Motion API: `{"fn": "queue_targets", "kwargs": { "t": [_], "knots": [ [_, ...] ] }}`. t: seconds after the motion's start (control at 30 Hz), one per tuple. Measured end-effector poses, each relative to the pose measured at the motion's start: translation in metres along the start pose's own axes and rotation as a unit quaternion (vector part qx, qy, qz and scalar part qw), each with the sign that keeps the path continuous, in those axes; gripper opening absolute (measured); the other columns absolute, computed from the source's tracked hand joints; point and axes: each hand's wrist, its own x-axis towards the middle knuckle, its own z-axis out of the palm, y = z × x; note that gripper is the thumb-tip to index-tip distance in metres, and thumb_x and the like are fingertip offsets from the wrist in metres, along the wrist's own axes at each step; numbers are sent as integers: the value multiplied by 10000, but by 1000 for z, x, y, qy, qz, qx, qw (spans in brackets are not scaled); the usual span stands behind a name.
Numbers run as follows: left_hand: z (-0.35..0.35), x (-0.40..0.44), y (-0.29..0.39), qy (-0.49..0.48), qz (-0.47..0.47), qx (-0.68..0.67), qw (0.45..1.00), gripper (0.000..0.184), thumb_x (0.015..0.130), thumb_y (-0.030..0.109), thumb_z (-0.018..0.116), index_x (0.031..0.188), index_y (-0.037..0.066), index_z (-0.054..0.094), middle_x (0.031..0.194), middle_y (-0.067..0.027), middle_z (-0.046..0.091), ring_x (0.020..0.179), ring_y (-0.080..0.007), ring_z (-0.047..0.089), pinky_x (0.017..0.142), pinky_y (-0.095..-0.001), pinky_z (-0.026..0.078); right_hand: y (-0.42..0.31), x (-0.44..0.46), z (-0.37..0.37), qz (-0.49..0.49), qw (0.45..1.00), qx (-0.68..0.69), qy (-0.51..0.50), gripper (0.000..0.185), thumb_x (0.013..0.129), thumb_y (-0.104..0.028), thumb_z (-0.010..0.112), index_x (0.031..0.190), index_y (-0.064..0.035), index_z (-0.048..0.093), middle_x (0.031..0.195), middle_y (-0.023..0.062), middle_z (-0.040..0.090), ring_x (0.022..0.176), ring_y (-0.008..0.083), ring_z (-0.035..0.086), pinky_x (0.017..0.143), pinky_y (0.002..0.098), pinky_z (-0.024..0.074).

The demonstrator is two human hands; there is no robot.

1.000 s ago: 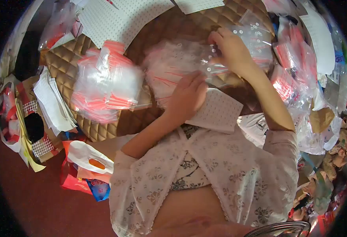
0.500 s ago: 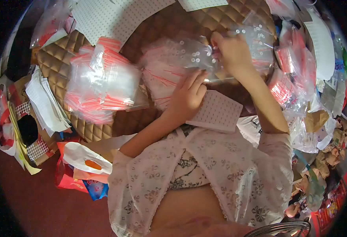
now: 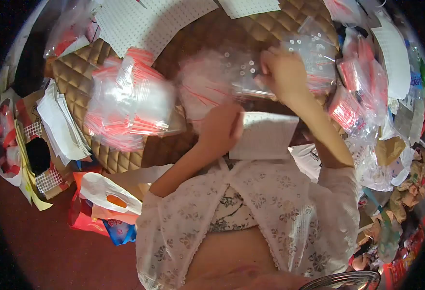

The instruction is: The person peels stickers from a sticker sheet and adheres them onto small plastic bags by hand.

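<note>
My right hand [image 3: 286,72] is over the right end of a clear plastic bag [image 3: 239,81] with several small white discs. Its fingers are bunched in a pinch, and what lies between them is hidden. Lower and to the left, my left hand [image 3: 222,126] has curled fingers at the left edge of a white printed sheet [image 3: 265,137]; motion smears the fingertips. Behind that hand is a blurred heap of clear bags with red strips [image 3: 200,82]. To the right of my right hand, another clear bag with white discs [image 3: 314,50] rests on the quilted brown surface.
A big pile of red-striped clear bags [image 3: 130,101] covers the left of the brown quilted surface [image 3: 72,72]. Printed sheets [image 3: 149,21] lie at the back. Folded papers [image 3: 62,123] stand at the left edge. Packed plastic bags [image 3: 352,82] crowd the right edge.
My left hand has drawn back from the clear bag toward the printed sheet, and its fingers have curled. The sheet has straightened. My right hand has shifted slightly downward.
</note>
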Motion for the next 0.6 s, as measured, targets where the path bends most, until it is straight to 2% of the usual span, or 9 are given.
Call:
{"fn": "queue_targets", "kwargs": {
  "t": [0.03,0.07,0.1,0.23,0.3,0.37,0.43,0.53,0.6],
  "knots": [
    [-6,-1,0,2,2,2,1000,86,842,58,534,918,28,560,946,-141,613,899,-268,590,795,-355,464,3,-6,-8,-1,1000,0,3,197,664,-152,751,768,-92,594,764,60,593,831,248,579,741,372,422],
    [-12,-1,1,39,-44,-44,997,76,855,66,531,920,34,555,827,-128,590,740,-270,560,681,-353,448,9,-14,-15,28,971,217,-101,226,693,-180,753,834,-84,605,814,77,614,859,250,591,748,364,434],
    [-15,-1,1,76,-91,-90,989,66,868,73,529,921,41,551,707,-116,567,580,-273,530,568,-351,433,11,-22,-20,54,883,421,-201,262,722,-207,754,901,-75,615,865,93,635,887,253,602,756,357,447],
    [-16,3,-6,149,-117,-164,968,78,907,102,517,924,30,540,643,-95,532,531,-172,492,526,-281,394,1,-52,-19,-40,872,473,-121,331,774,-244,727,1010,-44,612,936,121,647,891,232,623,760,332,467],
    [-11,7,-5,168,-159,-364,902,113,920,131,522,904,19,536,613,-51,499,559,-74,450,505,-264,352,-2,-61,-16,11,931,357,-76,371,795,-261,701,1072,-39,593,952,120,644,839,227,632,744,326,477],
    [-20,8,3,137,-131,-309,932,116,911,126,539,896,11,533,618,-28,498,576,-61,442,507,-258,346,-7,-61,-30,24,932,355,-72,343,807,-274,684,1045,-38,610,898,127,653,799,217,633,704,318,475],
    [-27,6,1,109,-105,-251,956,123,901,122,556,888,3,529,624,-5,497,593,-48,434,508,-253,341,-13,-61,-42,90,920,358,-135,225,781,-158,686,906,14,613,750,163,617,696,252,610,624,346,457],
    [-31,2,-15,92,-119,-193,970,125,870,90,599,816,-1,532,649,19,500,600,-50,429,514,-239,338,-11,-65,-42,71,943,286,-154,233,810,-245,665,896,-29,662,763,136,642,673,254,611,605,341,452],
    [-35,4,-19,3,-216,-238,947,97,832,60,636,794,-1,571,709,14,541,684,-60,493,599,-218,405,-6,-70,-32,38,943,314,-106,226,809,-236,662,892,-26,662,766,136,640,668,257,607,605,337,450]
  ]
}}
